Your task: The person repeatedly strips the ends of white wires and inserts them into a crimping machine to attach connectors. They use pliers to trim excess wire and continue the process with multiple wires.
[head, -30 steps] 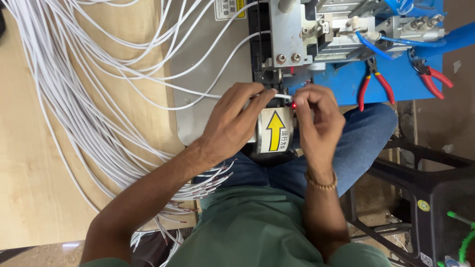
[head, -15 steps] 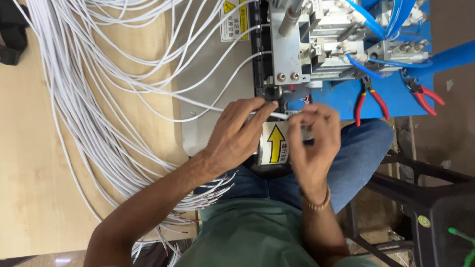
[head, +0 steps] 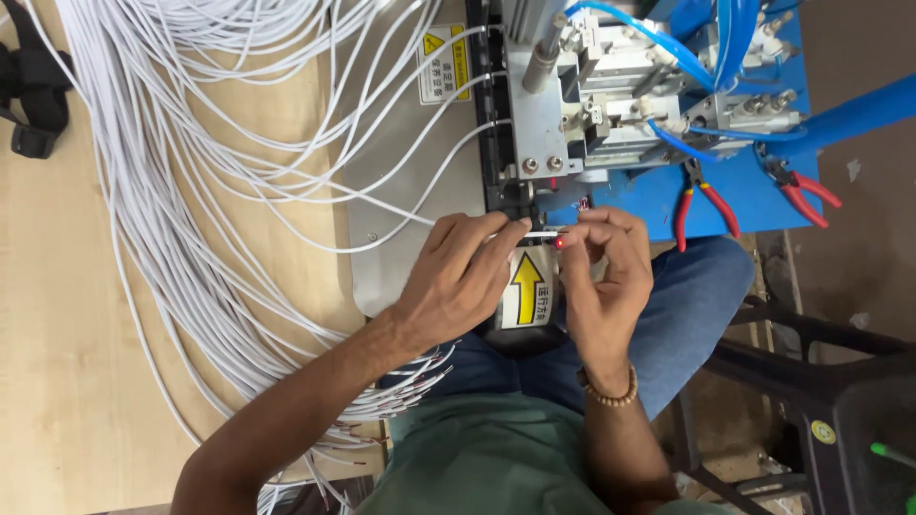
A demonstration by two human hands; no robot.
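My left hand (head: 458, 277) and my right hand (head: 599, 277) meet at the front of a metal machine (head: 549, 114). Between their fingertips I pinch the end of a thin white cable (head: 540, 234), held level just below the machine's black track. A small red tip (head: 559, 244) shows at the cable's end by my right fingers. Under my hands sits a label with a yellow arrow (head: 527, 289). Many more white cables (head: 191, 191) fan out across the wooden table to the left.
Two red-handled pliers (head: 704, 205) (head: 801, 186) lie on the blue machine base (head: 754, 210). Blue hoses (head: 668, 43) loop over the machine. A black strap (head: 33, 95) lies at the far left. A dark frame (head: 821, 381) stands at the right, by my knee.
The view has shifted down along the machine. My hands have moved slightly apart, and the cable end now shows stretched between them; before, they were cupped close over the arrow label.
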